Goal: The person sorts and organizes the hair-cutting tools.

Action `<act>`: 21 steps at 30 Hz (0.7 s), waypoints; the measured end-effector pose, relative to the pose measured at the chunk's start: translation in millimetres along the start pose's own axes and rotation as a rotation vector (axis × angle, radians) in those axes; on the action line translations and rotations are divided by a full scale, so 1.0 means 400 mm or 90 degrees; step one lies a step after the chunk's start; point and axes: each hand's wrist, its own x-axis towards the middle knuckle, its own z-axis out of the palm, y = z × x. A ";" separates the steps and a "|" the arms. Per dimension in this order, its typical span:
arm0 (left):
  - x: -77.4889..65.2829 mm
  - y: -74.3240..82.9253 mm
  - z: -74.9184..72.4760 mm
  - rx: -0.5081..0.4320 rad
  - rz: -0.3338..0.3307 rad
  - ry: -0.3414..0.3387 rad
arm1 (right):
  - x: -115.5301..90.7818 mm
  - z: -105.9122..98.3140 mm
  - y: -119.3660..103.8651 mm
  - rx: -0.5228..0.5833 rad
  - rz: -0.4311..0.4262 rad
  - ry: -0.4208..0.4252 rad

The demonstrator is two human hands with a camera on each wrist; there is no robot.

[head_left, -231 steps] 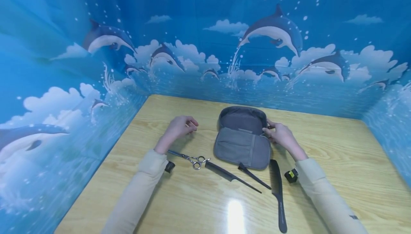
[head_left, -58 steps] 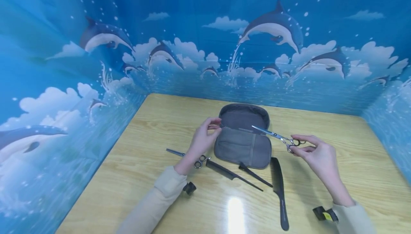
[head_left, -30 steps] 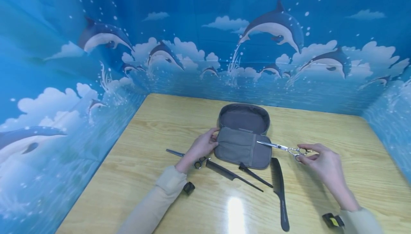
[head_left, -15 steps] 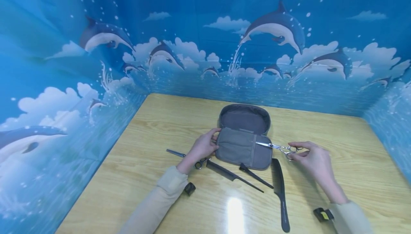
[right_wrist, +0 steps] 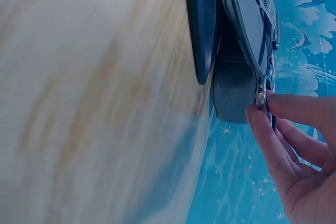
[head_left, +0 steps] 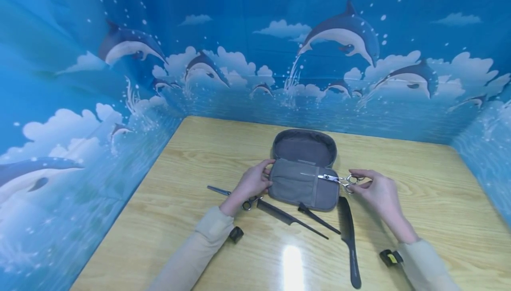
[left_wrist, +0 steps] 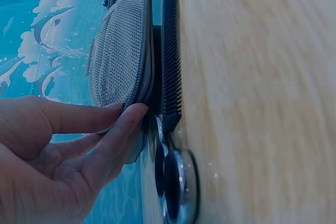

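A grey zip case (head_left: pixel 305 147) lies unfolded on the table, its pocketed flap toward me. My left hand (head_left: pixel 253 180) pinches the flap's left edge between thumb and fingers, as the left wrist view shows on the mesh case (left_wrist: pixel 121 45). My right hand (head_left: pixel 377 191) pinches the ring handles of silver hairdressing scissors (head_left: pixel 330 178). Their blades point left across the flap, and the front part is under the pocket's fabric. In the right wrist view, fingertips hold the scissors handle (right_wrist: pixel 261 94) close by the case's side.
Nearer me lie a second pair of scissors (head_left: pixel 218 190), partly behind the left wrist, a tail comb (head_left: pixel 275 211), a black hair clip (head_left: pixel 319 220) and a wide handled comb (head_left: pixel 347 224). A dolphin-print curtain (head_left: pixel 255 60) surrounds the wooden table (head_left: pixel 431 184).
The right hand has picked up the scissors, brought them over the flap and moved left, the blades sliding under the pocket fabric. The left hand has come to the flap's left edge.
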 end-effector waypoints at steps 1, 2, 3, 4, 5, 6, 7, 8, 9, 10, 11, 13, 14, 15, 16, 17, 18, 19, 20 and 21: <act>0.000 0.000 0.000 -0.001 -0.001 0.000 | 0.001 0.002 -0.002 0.002 0.000 -0.001; 0.001 -0.001 0.001 -0.001 -0.001 0.000 | 0.003 0.005 -0.004 0.004 0.002 -0.003; 0.003 -0.002 0.002 -0.004 -0.004 -0.001 | 0.004 0.007 -0.005 0.007 0.005 -0.006; 0.004 -0.004 0.003 -0.004 -0.004 -0.001 | 0.005 0.009 -0.008 0.007 0.008 -0.009; 0.005 -0.005 0.003 -0.003 -0.004 -0.001 | 0.006 0.011 -0.010 0.009 0.011 -0.014; 0.006 -0.006 0.004 -0.002 -0.001 -0.001 | 0.007 0.013 -0.013 0.011 0.015 -0.017; 0.007 -0.007 0.005 -0.001 0.000 -0.001 | 0.007 0.015 -0.015 0.012 0.017 -0.021; 0.008 -0.009 0.006 -0.001 0.001 -0.002 | 0.008 0.017 -0.018 0.008 0.017 -0.022; 0.009 -0.010 0.006 -0.001 0.003 -0.002 | 0.009 0.018 -0.020 0.006 0.016 -0.022; 0.009 -0.010 0.006 -0.002 0.003 -0.002 | 0.009 0.018 -0.023 0.003 0.012 -0.020; 0.010 -0.011 0.006 -0.003 0.005 -0.002 | 0.009 0.019 -0.025 0.002 0.010 -0.018; 0.010 -0.011 0.006 -0.003 0.004 -0.002 | 0.009 0.020 -0.029 -0.002 0.004 -0.012; 0.010 -0.010 0.006 -0.002 0.005 -0.002 | 0.010 0.019 -0.030 -0.003 0.002 -0.009; 0.009 -0.009 0.005 -0.003 0.004 -0.001 | 0.010 0.019 -0.031 -0.002 0.001 -0.009; 0.008 -0.008 0.004 -0.003 0.004 -0.001 | 0.010 0.019 -0.032 -0.001 0.001 -0.011; 0.007 -0.007 0.003 -0.003 0.003 -0.001 | 0.010 0.019 -0.032 -0.001 0.001 -0.011; 0.006 -0.006 0.003 -0.003 0.001 -0.001 | 0.011 0.020 -0.032 -0.002 0.001 -0.013; 0.005 -0.006 0.002 -0.002 0.000 -0.001 | 0.011 0.020 -0.032 -0.002 0.000 -0.014; 0.005 -0.005 0.002 -0.002 -0.001 -0.001 | 0.011 0.021 -0.031 -0.002 -0.001 -0.014; 0.005 -0.006 0.002 -0.002 -0.003 -0.001 | 0.011 0.022 -0.031 -0.001 -0.001 -0.015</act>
